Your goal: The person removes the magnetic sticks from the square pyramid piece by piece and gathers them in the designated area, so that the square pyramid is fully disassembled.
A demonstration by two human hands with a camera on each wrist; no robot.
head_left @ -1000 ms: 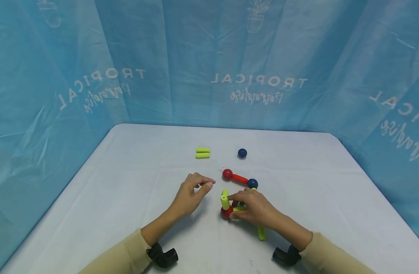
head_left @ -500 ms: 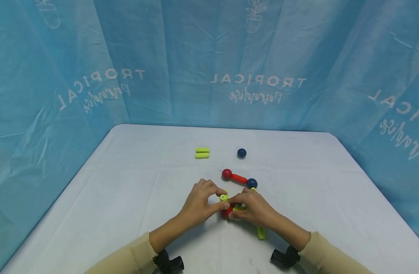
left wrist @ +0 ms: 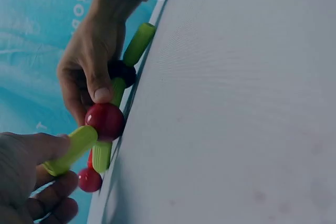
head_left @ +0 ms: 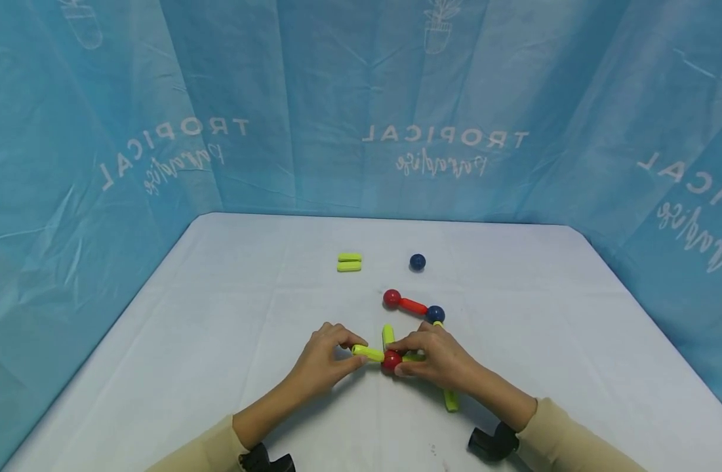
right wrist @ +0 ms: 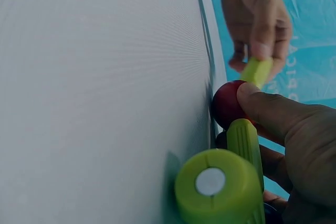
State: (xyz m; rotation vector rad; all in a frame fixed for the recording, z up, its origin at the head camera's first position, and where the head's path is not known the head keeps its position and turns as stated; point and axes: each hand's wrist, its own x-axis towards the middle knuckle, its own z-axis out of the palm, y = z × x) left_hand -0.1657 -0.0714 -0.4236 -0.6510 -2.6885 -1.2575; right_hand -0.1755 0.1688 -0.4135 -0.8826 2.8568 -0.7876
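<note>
My left hand (head_left: 320, 359) pinches a yellow-green toy building stick (head_left: 366, 353) between thumb and fingers. The stick points sideways and its inner end touches a red ball (head_left: 391, 361). My right hand (head_left: 442, 357) grips that ball, thumb pressed on it in the right wrist view. A second yellow-green stick (head_left: 387, 334) extends from the ball away from me. Another ridged stick (right wrist: 244, 137) runs from the ball under my right hand toward a dark ball (left wrist: 126, 73), partly hidden by the fingers. Beyond it, one more stick (head_left: 451, 401) points toward me.
Behind the right hand, a red stick (head_left: 413, 306) links a red ball (head_left: 391, 299) to a dark blue ball (head_left: 435, 314). Farther back lie two loose yellow-green sticks (head_left: 349, 262) and a loose dark blue ball (head_left: 417, 262) on the white tabletop (head_left: 266, 275).
My left hand came in from the left and took hold of the upright yellow-green stick on the red ball. The stick now leans down to the left. My right hand stayed on the ball.
</note>
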